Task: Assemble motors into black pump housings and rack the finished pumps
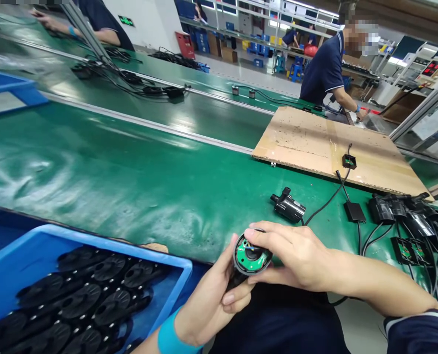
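Note:
Above my lap, both hands hold a small black pump [251, 264], its round end facing up and a green circuit board showing inside the rim. My left hand [219, 292], with a blue band on the wrist, wraps its body from the left and below. The fingers of my right hand [292, 253] grip the rim from the right, thumb and fingertips on opposite sides. The lower part of the pump is hidden by my fingers. On the green mat just beyond lies another black pump [288, 205] with a cable.
At left, a blue bin [49, 235] holds several black plastic parts [80, 300]. Pumps [418, 216], cables and opened boxes with circuit boards [412, 250] crowd the right side. A cardboard sheet [307, 137] lies behind. Co-workers stand across the bench.

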Available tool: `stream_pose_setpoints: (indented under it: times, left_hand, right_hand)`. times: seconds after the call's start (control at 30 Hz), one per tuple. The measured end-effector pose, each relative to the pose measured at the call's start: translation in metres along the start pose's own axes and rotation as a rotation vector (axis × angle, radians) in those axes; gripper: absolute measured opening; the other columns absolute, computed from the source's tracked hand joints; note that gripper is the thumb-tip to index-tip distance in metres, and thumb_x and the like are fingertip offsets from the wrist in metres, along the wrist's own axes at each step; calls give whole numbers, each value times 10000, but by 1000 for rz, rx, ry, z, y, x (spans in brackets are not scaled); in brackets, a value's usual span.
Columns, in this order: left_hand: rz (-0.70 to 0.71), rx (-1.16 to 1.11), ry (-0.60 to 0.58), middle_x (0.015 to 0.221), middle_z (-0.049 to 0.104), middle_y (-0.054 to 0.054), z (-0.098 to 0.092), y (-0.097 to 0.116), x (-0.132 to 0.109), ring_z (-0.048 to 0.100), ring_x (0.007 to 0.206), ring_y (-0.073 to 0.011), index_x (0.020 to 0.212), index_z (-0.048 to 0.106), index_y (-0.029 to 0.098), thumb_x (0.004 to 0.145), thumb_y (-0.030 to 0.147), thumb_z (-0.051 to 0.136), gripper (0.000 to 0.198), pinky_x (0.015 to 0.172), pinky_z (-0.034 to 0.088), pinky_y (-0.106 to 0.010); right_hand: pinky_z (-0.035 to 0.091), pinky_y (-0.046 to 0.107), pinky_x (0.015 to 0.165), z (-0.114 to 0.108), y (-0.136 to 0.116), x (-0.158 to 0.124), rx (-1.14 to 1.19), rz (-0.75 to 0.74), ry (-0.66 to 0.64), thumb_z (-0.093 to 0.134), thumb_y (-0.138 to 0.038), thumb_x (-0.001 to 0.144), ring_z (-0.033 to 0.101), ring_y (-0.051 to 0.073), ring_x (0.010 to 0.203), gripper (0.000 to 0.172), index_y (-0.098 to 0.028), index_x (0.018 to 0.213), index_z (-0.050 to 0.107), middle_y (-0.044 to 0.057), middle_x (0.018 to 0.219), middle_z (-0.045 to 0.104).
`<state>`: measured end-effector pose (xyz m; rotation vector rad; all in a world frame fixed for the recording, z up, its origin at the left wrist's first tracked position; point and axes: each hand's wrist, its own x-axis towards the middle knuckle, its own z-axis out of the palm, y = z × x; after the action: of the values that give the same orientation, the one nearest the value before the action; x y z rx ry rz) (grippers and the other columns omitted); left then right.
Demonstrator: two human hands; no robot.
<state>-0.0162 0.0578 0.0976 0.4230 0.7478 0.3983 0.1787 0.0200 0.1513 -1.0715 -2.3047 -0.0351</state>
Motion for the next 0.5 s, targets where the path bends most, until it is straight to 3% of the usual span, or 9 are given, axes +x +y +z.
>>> stream_pose_setpoints:
  times: [0.07,0.1,0.17,0.23,0.27,0.33,0.43,0.5]
  left_hand:
    - [199,189,-11,769,651,-28,-12,6,4,456,453,-66,987,668,228,868,718,596,510,401,381,-188]
    - [348,266,42,903,692,-59,-19,11,8,559,561,-109,1058,668,244,828,754,615,562,463,461,-221]
    - [624,336,241,1159,685,-95,-33,21,18,656,808,-174,1203,625,263,813,806,572,671,619,548,-268]
    - [778,377,434,1279,647,-108,-45,29,28,663,939,-199,1272,577,254,851,817,483,710,724,559,-300]
    - [814,442,468,1308,636,-114,-50,30,33,664,990,-213,1292,561,247,857,802,491,708,777,561,-324]
    - [864,692,381,1388,605,-120,-55,28,39,637,1162,-266,1347,529,251,779,758,660,773,948,541,-394]
    - [908,1088,184,1506,534,-128,-53,17,46,523,1373,-339,1466,443,267,597,644,885,1046,1150,435,-486]
    - [949,1182,173,1487,559,-129,-49,11,52,548,1357,-331,1474,448,252,684,606,850,955,1146,453,-484]
  right_hand:
    - [600,257,967,-1,2,5,62,-41,101,589,-379,1023,678,200,1224,548,-138,1482,412,163,1299,688]
    - [585,248,995,1,4,7,69,-42,159,604,-352,1018,659,192,1256,569,-146,1503,391,155,1316,682]
    - [573,264,1031,10,12,7,55,-18,231,641,-355,996,642,200,1283,622,-167,1525,373,147,1348,667]
    - [595,290,1007,29,24,1,35,31,192,635,-421,994,676,212,1233,608,-186,1506,407,134,1314,690]
    - [610,301,979,40,31,-2,33,61,141,619,-449,998,696,216,1200,587,-192,1490,428,131,1295,700]
    - [630,313,930,59,42,-9,59,130,55,613,-485,993,715,220,1163,605,-197,1490,424,133,1303,696]
    - [622,342,942,67,49,-12,134,207,59,659,-522,955,701,227,1187,757,-200,1550,320,144,1379,649]
    - [611,358,949,60,46,-8,145,205,62,651,-536,957,691,232,1199,772,-199,1559,303,148,1386,643]
